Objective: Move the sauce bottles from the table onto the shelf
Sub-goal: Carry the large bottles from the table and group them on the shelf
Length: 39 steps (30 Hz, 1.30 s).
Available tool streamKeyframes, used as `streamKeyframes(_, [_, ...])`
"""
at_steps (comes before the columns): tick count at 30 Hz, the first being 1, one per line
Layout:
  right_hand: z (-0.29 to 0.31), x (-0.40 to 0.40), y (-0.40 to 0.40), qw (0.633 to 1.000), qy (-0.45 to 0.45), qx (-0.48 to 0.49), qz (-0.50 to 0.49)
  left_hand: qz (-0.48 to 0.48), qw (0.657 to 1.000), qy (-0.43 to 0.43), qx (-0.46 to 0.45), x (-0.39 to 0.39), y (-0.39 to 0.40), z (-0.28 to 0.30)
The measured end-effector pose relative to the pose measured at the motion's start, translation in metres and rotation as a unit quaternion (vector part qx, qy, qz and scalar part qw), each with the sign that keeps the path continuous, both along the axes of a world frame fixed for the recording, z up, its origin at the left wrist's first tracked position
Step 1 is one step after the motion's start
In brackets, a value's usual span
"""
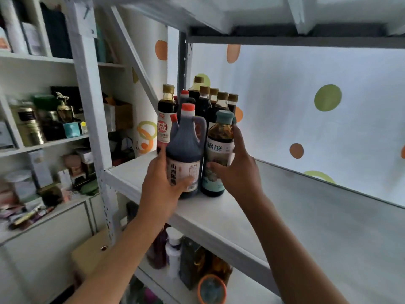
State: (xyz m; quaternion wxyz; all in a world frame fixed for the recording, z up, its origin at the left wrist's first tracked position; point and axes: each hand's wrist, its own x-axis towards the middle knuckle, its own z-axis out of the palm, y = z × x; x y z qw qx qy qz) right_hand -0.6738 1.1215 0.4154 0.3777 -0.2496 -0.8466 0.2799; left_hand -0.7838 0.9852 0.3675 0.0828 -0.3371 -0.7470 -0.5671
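Note:
A dark jug-shaped vinegar bottle (186, 148) with a red cap and a side handle stands on the white shelf board (306, 216). My left hand (162, 185) grips its lower body from the left. Just to its right stands a dark sauce bottle with a teal cap (220, 137). My right hand (236, 165) holds that one, fingers on its right side and thumb across the label. Behind both, several dark bottles with gold caps (215, 99) and one with a white and red label (164, 130) crowd the shelf's back left corner.
The shelf board runs on to the right, backed by a white wall with coloured dots. A grey upright post (183, 62) stands behind the bottles. The lower shelf holds more bottles and an orange-rimmed bowl (211, 289). A cluttered white cabinet (43, 132) fills the left.

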Motion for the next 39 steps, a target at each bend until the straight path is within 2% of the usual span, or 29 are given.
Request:
streamKeyframes(3, [0.002,-0.005,0.0,0.999,-0.034,0.033,-0.023,0.067,0.995,0.012,-0.071,0.001,0.001,0.001])
streamKeyframes(20, [0.0,-0.094,0.044,0.999,0.006,-0.028,-0.031,0.046,0.998,-0.004,-0.033,-0.103,0.085,-0.002])
streamKeyframes(31, [0.0,-0.11,0.052,0.999,0.007,-0.038,-0.033,0.065,0.996,0.007,-0.061,-0.121,0.104,-0.005])
streamKeyframes(39, [0.0,-0.117,0.054,0.998,-0.005,-0.037,-0.044,0.067,0.996,0.012,-0.05,-0.125,0.11,-0.009])
